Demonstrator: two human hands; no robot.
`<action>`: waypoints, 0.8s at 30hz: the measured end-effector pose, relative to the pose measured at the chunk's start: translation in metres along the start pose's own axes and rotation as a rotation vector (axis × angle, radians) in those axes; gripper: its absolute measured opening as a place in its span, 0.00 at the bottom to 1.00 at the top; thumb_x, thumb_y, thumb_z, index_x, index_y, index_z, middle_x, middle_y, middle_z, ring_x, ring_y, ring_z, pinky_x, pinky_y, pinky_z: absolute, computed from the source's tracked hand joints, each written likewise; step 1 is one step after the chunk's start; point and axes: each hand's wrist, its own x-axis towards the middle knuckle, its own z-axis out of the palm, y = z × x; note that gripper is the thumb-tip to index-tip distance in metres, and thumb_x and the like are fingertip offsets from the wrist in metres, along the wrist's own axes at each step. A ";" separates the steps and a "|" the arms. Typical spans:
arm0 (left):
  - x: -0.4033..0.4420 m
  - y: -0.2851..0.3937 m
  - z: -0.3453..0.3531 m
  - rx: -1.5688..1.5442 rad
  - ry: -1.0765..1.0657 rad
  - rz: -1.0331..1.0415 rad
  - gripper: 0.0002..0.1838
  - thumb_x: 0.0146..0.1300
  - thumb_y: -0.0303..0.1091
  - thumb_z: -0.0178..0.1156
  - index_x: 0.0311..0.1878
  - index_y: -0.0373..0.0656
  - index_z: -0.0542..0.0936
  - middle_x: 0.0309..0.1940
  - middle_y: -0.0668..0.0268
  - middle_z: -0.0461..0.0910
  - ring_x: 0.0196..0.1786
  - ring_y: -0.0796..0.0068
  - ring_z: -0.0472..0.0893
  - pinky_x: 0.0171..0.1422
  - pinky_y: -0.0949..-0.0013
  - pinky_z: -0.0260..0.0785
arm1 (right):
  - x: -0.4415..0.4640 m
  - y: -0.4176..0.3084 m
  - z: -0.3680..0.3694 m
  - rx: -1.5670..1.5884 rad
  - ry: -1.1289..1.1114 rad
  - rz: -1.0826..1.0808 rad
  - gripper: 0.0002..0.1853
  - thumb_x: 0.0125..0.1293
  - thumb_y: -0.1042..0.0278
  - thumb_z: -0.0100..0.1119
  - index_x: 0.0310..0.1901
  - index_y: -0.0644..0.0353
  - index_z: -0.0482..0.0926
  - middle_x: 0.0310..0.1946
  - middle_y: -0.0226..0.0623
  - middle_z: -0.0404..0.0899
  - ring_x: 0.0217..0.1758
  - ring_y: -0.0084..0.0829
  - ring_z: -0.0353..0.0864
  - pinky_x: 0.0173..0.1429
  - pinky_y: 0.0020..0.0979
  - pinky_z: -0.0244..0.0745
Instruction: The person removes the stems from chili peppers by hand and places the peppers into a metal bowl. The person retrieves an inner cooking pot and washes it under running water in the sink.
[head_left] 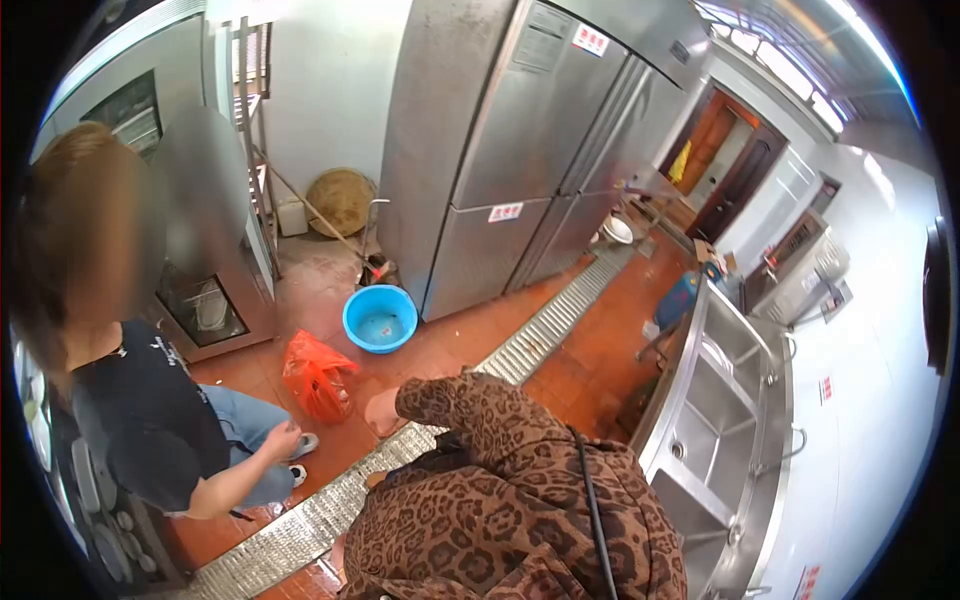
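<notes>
My right hand (pixel 381 411) reaches out from a leopard-print sleeve (pixel 465 405), above the floor grate. Its fingers are too indistinct to tell whether they are open or closed. Closest to it is a red plastic bag (pixel 318 378) standing on the tiles, apart from the hand. Just behind the bag sits a round blue basin (pixel 380 320) with a few small bits inside. Only a sliver of my left hand (pixel 338 553) shows at the jacket's lower edge; the jacket hides the rest.
A person in a dark T-shirt (pixel 150 400) stands at left, one hand before the body. Tall steel refrigerators (pixel 520 130) rise ahead. A metal floor grate (pixel 540 335) crosses the red tiles. Steel sinks (pixel 705 415) line the right wall; a cabinet (pixel 205 300) stands left.
</notes>
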 end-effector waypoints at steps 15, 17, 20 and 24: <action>0.000 0.023 0.000 0.081 -0.137 0.101 0.17 0.64 0.41 0.59 0.45 0.36 0.84 0.32 0.59 0.84 0.33 0.66 0.80 0.41 0.66 0.73 | -0.002 -0.137 -0.021 0.154 0.038 -0.320 0.14 0.56 0.61 0.60 0.42 0.58 0.82 0.35 0.40 0.85 0.35 0.44 0.79 0.41 0.45 0.75; 0.001 0.028 0.008 0.067 -0.140 0.104 0.17 0.64 0.41 0.59 0.44 0.36 0.84 0.31 0.60 0.84 0.33 0.67 0.80 0.40 0.66 0.73 | -0.013 -0.149 -0.024 0.148 0.037 -0.367 0.14 0.57 0.60 0.60 0.43 0.58 0.82 0.35 0.40 0.84 0.36 0.44 0.79 0.41 0.45 0.75; 0.035 0.063 0.035 0.019 -0.135 0.156 0.17 0.64 0.41 0.58 0.43 0.37 0.84 0.31 0.60 0.84 0.31 0.67 0.80 0.39 0.66 0.73 | 0.000 -0.169 -0.039 0.095 0.036 -0.405 0.14 0.57 0.60 0.61 0.43 0.57 0.81 0.35 0.40 0.84 0.36 0.44 0.79 0.41 0.45 0.76; 0.057 0.086 0.043 -0.053 -0.079 0.159 0.16 0.64 0.41 0.58 0.42 0.37 0.84 0.29 0.60 0.83 0.30 0.68 0.80 0.38 0.67 0.73 | -0.006 -0.203 -0.050 0.025 0.008 -0.538 0.14 0.58 0.60 0.62 0.44 0.56 0.81 0.34 0.39 0.84 0.37 0.45 0.80 0.41 0.44 0.76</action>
